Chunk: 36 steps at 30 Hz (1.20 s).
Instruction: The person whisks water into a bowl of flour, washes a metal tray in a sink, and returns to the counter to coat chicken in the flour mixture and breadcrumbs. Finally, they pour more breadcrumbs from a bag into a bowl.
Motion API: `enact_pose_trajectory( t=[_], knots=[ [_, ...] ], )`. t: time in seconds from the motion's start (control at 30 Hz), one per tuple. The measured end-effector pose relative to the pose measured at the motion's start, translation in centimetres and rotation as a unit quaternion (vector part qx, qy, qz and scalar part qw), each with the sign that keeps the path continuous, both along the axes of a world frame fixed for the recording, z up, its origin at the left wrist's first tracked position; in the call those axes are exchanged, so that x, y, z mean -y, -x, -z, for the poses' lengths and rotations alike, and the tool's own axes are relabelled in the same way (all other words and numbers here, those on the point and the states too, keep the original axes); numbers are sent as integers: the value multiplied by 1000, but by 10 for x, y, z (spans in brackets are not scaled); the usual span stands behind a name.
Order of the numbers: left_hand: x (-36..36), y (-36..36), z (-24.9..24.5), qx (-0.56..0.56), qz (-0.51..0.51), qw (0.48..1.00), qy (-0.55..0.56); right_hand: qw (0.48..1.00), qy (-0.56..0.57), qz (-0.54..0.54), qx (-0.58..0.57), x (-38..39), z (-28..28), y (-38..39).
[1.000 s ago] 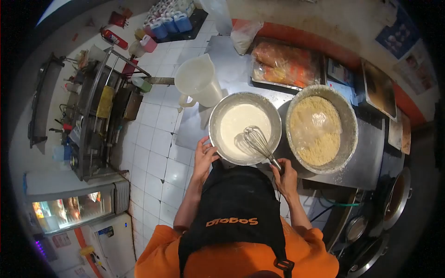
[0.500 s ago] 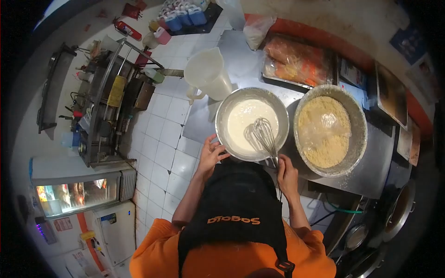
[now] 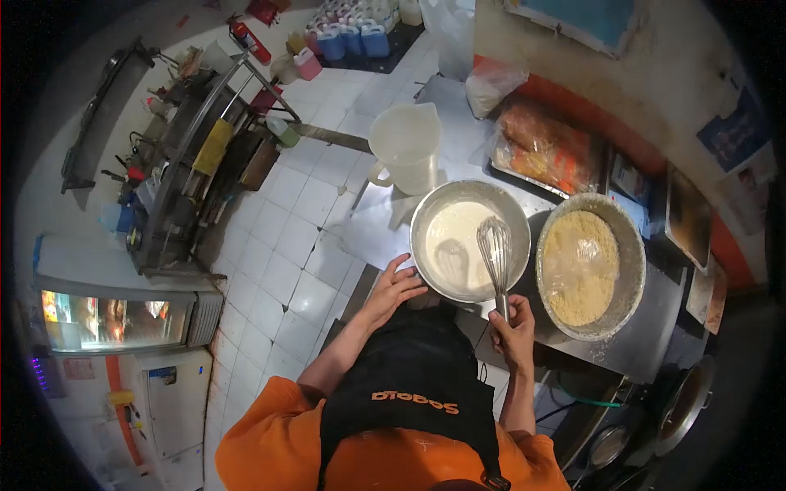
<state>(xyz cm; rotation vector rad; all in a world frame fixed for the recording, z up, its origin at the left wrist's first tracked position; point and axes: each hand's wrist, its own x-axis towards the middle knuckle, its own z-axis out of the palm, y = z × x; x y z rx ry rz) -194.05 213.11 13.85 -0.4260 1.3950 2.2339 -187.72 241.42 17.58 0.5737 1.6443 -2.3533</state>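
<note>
Head view, risks first.

- The mixing bowl (image 3: 425, 221) sits mid-frame on the steel counter (image 3: 378, 233), close to its near edge. The left hand (image 3: 395, 286) only braces it: fingers spread, lying against the near-left rim, no real clamp that I can see. A hard sideways stroke could skate or tip the bowl toward the tiled floor at left.
- The right hand (image 3: 512, 331) is closed in a fist on the handle of the whisk (image 3: 496, 250). The wire head stands near upright in the right half of the bowl, close to the wall. Fast strokes there could throw batter (image 3: 453, 239) over the rim onto the black apron (image 3: 409, 368).
- The crumb bowl (image 3: 632, 245) is just beside, right of centre, rims nearly touching (can't tell if they do touch). Splashes landing there would clump the crumbs (image 3: 583, 270), and a knock from the right elbow could shove it.
- The plastic jug (image 3: 405, 147) stands just above the mixing bowl in frame. It is light, so easy to knock over if the bowl is pushed away.

How it looks: round dull-metal bowl with steep walls. The batter is pale cream, smooth and glossy, no lumps visible at this size, and fills well below the rim. The whisk is a steel balloon type, and its wires look coated at the lower end.
</note>
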Motion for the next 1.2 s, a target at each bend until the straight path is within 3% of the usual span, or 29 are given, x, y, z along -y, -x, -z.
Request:
enact_pose_trajectory(
  t=[0.17, 0.27, 0.33, 0.43, 0.5, 0.6, 0.67, 0.7, 0.8, 0.83, 0.9, 0.93, 0.97, 1.03, 1.07, 1.1, 1.17, 1.2],
  knots=[
    [31, 2, -5, 2, 31, 999, -12, 995, 35, -47, -75, 40, -71, 61],
    [68, -1, -1, -23, 33, 999, -5, 987, -46, -65, -142, 76, -107, 110],
    [100, -8, 4, -35, 31, 999, 0, 959, -169, -104, -201, 96, -128, 149],
    [155, -16, 15, -6, -28, 999, 32, 894, -358, -111, -246, 123, -128, 200],
    [192, -29, 34, 1, -82, 996, 33, 842, -479, -122, -214, 150, -146, 221],
    [236, -47, 83, 35, -145, 989, 19, 743, -597, -62, -296, 173, -115, 244],
    [252, -60, 96, 56, -72, 993, 74, 703, -620, 22, -349, 190, -105, 226],
    [258, -68, 110, 72, -6, 992, 106, 749, -573, 22, -333, 200, -108, 209],
    [266, -92, 155, 88, 218, 946, 223, 760, -565, -31, -320, 213, -117, 136],
    [267, -99, 178, 87, 234, 942, 225, 789, -517, -37, -328, 215, -112, 111],
    [273, -114, 231, 2, 393, 910, 133, 796, -536, -126, -250, 209, -106, 65],
    [278, -120, 250, 4, 413, 896, 163, 828, -501, -129, -216, 208, -106, 40],
    [281, -117, 241, 8, 439, 884, 161, 834, -504, -110, -195, 202, -100, 20],
    [277, -105, 204, 61, 420, 904, 57, 827, -523, -189, -81, 187, -88, -21],
    [278, -104, 192, 96, 405, 909, 20, 839, -513, -172, -54, 180, -72, -39],
    [279, -97, 195, 101, 430, 897, 21, 844, -512, -152, -35, 178, -66, -55],
    [271, -77, 200, 173, 471, 863, 58, 907, -416, -68, 16, 176, -59, -78],
    [253, -66, 152, 177, 471, 853, 136, 913, -402, -67, 23, 177, -68, -83]
  ],
)
